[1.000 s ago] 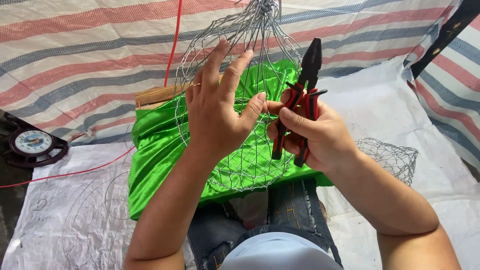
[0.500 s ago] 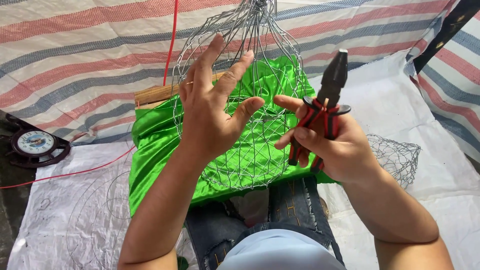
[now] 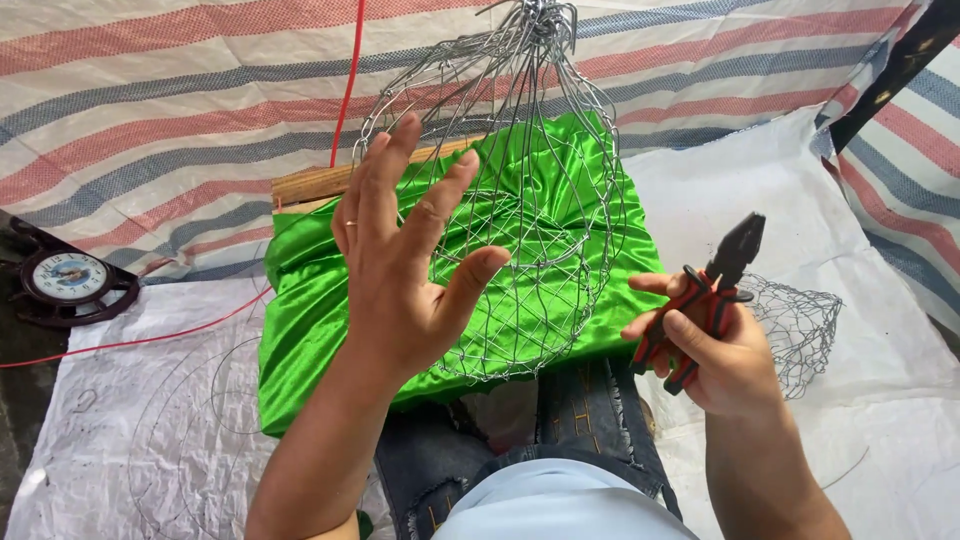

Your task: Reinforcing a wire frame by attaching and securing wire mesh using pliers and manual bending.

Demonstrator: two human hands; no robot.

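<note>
A rounded wire mesh basket [image 3: 530,230] hangs by gathered wires at the top, over a bright green satin cloth [image 3: 320,330] that covers a wooden block. My left hand [image 3: 405,270] is spread against the basket's left side, fingers apart and pressing on the mesh. Off to the right of the basket, my right hand [image 3: 715,345] grips red-and-black pliers [image 3: 705,295], jaws pointing up and away from the wire.
A second small wire mesh piece [image 3: 795,325] lies on the white sheet at right. A round clock [image 3: 68,277] sits at far left. A red cord [image 3: 345,90] runs down the striped tarp. Loose wire loops lie at lower left. My jeans-clad legs are below.
My right hand has drawn the pliers away from the basket, moving right and down. The left hand stays spread on the mesh.
</note>
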